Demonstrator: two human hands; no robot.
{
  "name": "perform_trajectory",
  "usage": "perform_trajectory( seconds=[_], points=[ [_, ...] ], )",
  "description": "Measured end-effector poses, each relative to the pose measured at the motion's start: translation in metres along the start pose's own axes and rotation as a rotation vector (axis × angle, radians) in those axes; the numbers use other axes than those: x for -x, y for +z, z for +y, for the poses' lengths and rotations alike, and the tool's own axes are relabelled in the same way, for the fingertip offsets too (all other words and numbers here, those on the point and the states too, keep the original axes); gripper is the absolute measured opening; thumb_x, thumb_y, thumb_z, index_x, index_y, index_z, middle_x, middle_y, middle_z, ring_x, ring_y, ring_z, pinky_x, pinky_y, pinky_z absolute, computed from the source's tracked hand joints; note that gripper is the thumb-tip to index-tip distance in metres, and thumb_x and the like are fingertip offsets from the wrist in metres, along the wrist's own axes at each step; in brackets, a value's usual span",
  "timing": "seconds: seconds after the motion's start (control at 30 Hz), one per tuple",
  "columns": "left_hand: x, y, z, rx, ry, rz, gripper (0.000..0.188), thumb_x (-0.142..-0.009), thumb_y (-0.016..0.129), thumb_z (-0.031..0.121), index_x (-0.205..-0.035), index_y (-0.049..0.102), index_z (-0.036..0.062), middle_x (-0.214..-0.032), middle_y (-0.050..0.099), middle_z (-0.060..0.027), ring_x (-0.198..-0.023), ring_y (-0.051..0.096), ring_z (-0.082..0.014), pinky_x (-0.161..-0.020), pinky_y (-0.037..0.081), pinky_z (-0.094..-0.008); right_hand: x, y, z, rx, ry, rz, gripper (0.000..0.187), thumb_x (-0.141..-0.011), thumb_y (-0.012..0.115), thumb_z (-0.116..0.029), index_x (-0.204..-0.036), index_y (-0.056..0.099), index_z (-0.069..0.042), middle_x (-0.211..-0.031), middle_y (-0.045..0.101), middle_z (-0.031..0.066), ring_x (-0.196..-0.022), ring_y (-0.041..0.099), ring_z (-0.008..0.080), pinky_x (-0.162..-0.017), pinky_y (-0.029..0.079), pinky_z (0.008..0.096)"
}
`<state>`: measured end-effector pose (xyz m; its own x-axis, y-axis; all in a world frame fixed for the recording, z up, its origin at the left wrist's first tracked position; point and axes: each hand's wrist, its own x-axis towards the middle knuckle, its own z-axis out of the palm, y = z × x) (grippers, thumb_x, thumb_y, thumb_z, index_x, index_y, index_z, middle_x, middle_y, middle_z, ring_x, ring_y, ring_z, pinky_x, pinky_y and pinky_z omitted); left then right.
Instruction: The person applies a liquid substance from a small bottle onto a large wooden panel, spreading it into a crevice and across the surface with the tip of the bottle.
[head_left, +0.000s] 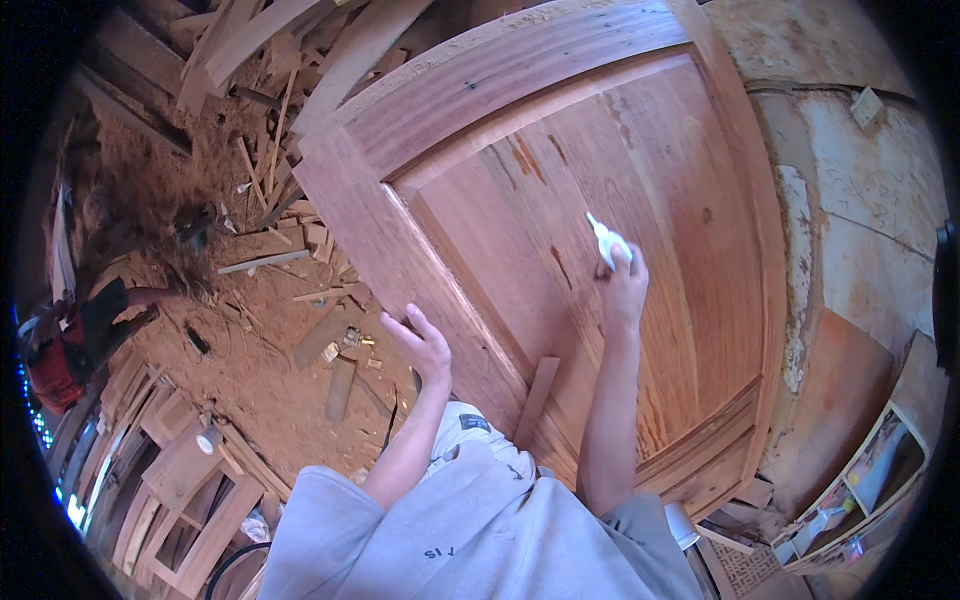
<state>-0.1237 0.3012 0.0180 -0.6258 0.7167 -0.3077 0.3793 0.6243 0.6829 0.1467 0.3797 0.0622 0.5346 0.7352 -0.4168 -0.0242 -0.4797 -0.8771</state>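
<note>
Gripped in the right hand (622, 285): a small white bottle w/ pointed nozzle (606, 240), fingers wrapped round its body, nozzle aimed up-left at the central panel of a large reddish wooden door (640, 330). Nozzle tip sits just at the panel surface; actual contact cannot be confirmed. Left hand (425, 345) is spread, fingers apart, holding nothing, resting on or just above the door's left stile (390, 255); contact unclear. Door leans tilted, top rail far, bottom rails near-right by the person's legs. Dark streaks and small marks (525, 158) visible on the panel, up-left of the bottle. A short wood strip (536, 398) lies against the door face between the two forearms. Person wears a grey sweatshirt (470, 530), sleeves pushed up. Floor to the left: sawdust (250, 360), offcuts and loose laths, stacked timber (290, 50) far-left, wooden frames (185, 500) near-left. Another person in red and black (85, 335) crouches at the far left edge, well apart from the door. Right side: stained plastered wall (850, 230), and a box of assorted items (865, 480) near-right.
</note>
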Motion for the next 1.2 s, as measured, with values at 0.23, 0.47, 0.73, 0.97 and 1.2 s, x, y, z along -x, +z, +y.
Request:
perform_trajectory(
  seconds=[0.23,0.47,0.73,0.97,1.2],
  points=[
    [0.001,0.0,0.007,0.035,0.031,0.006,0.064,-0.105,0.041,0.038,-0.14,0.028,-0.0152,-0.14,0.038,-0.0344,-0.131,0.041,-0.0425,-0.109,0.034,-0.0452,0.101,-0.066,0.054,-0.51,0.387,0.11,0.021,-0.096,0.058,-0.024,-0.109,0.056,-0.008,-0.081,0.058,0.0034,-0.071,0.058,0.0114,-0.065,0.052,0.0305],
    [0.002,0.008,0.004,0.048,0.022,0.05,0.062,-0.106,0.04,0.035,-0.142,0.027,-0.0138,-0.14,0.04,-0.0334,-0.129,0.044,-0.0398,-0.107,0.036,-0.0444,0.145,-0.09,0.054,-0.516,0.393,0.087,0.03,-0.094,0.059,-0.034,-0.113,0.054,-0.011,-0.083,0.058,0.0026,-0.077,0.058,0.0162,-0.072,0.046,0.0324],
    [0.002,0.005,0.007,0.078,0.006,0.027,0.056,-0.107,0.038,0.035,-0.136,0.033,-0.013,-0.134,0.045,-0.0326,-0.123,0.049,-0.0365,-0.103,0.039,-0.0437,0.158,-0.095,0.056,-0.544,0.391,0.137,0.031,-0.098,0.056,-0.034,-0.111,0.053,-0.007,-0.083,0.061,0.0061,-0.074,0.06,0.0176,-0.065,0.048,0.0331],
    [0.0,0.007,0.002,0.033,0.089,0.073,0.052,-0.106,0.039,0.033,-0.131,0.038,-0.0127,-0.126,0.049,-0.032,-0.114,0.053,-0.0386,-0.096,0.043,-0.0458,0.142,-0.089,0.044,-0.544,0.366,0.152,0.029,-0.099,0.055,-0.033,-0.112,0.054,-0.008,-0.085,0.06,0.0044,-0.076,0.059,0.0165,-0.067,0.048,0.0324],
    [-0.001,0.005,0.002,-0.013,0.139,0.118,0.048,-0.106,0.04,0.033,-0.12,0.041,-0.013,-0.115,0.053,-0.0267,-0.099,0.057,-0.0365,-0.082,0.047,-0.0447,0.149,-0.086,0.036,-0.58,0.383,0.109,0.026,-0.099,0.055,-0.034,-0.111,0.054,-0.011,-0.085,0.059,0.0022,-0.077,0.058,0.0151,-0.069,0.047,0.0309]
  ],
)
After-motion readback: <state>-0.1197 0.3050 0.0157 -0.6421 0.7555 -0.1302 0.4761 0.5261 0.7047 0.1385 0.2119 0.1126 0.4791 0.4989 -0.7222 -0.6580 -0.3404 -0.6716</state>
